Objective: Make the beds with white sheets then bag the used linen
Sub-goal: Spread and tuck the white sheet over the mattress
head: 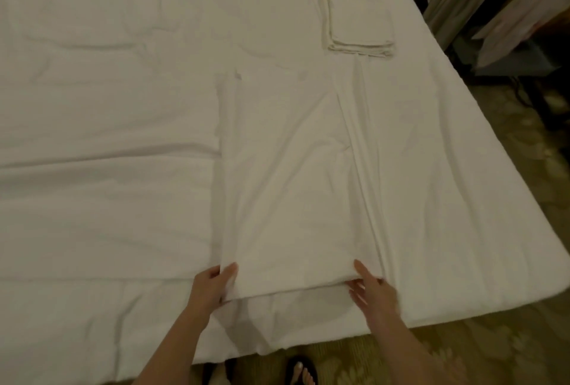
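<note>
One long folded white cotton sheet [287, 187] on the white bed [108, 122] | your left hand [216, 284], right hand [371, 287] pinch its near corners | one stack of folded white linens [359, 19] beyond the sheet

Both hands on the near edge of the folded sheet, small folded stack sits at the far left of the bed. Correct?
Not quite. The head view shows the stack at the far right of the bed, not the far left. The rest holds: the left hand and right hand are both at the near edge of the folded sheet.
</note>
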`<move>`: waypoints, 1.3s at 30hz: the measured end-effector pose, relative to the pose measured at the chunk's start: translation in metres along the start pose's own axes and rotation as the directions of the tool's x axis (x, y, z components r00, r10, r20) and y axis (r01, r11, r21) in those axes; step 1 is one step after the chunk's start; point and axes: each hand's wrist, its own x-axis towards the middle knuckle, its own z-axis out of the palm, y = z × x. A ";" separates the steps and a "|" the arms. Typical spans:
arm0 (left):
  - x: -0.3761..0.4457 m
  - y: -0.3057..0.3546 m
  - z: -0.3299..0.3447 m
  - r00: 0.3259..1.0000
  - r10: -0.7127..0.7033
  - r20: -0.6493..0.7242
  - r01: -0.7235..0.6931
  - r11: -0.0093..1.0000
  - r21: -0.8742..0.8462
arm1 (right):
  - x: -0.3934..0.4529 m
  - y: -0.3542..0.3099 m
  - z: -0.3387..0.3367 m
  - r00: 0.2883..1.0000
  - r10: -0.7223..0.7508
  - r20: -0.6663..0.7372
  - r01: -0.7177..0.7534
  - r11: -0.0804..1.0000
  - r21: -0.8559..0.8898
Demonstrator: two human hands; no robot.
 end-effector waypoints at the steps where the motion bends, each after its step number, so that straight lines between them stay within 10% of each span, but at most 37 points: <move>1: -0.004 -0.002 -0.005 0.999 -0.038 -0.012 0.036 0.992 -0.120 | -0.005 0.012 0.003 0.998 0.049 0.039 -0.051 0.996 0.070; 7: -0.018 -0.004 -0.074 0.989 -0.109 -0.104 0.004 0.705 -0.709 | -0.043 0.075 0.067 0.934 0.177 0.309 -0.220 0.970 0.107; 13: 0.011 0.015 -0.129 0.972 -0.155 -0.178 -0.036 0.648 -0.761 | -0.086 0.133 0.143 0.857 0.219 0.466 -0.182 0.976 -0.123; 25: 0.067 0.035 -0.227 0.904 -0.239 -0.354 -0.119 0.656 -0.746 | -0.104 0.155 0.285 0.982 0.145 0.123 -0.182 0.907 0.381; 39: 0.019 -0.037 -0.235 0.960 -0.199 -0.198 -0.041 0.599 -0.799 | -0.121 0.169 0.233 0.990 0.070 0.125 -0.107 0.944 0.313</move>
